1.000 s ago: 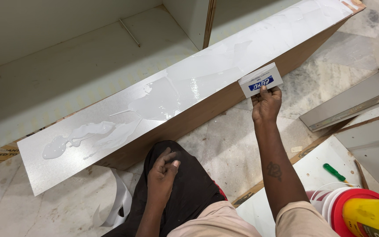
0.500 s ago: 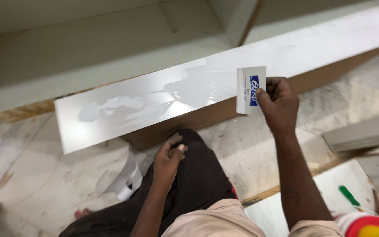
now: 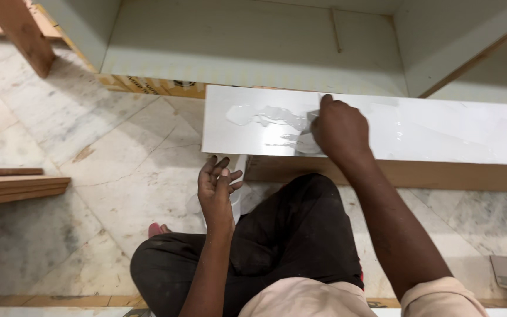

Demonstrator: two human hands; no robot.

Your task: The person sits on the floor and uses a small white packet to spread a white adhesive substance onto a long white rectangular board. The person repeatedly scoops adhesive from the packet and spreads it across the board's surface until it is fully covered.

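A person sits cross-legged on a marble floor, the right hand closed on a small scraper card and pressing it flat against a long white board smeared with clear glue. The card lies near the board's left end — mostly hidden under the fingers. The left hand hovers above the knee, fingers loosely spread, holding nothing. A white cabinet stands just behind the board.
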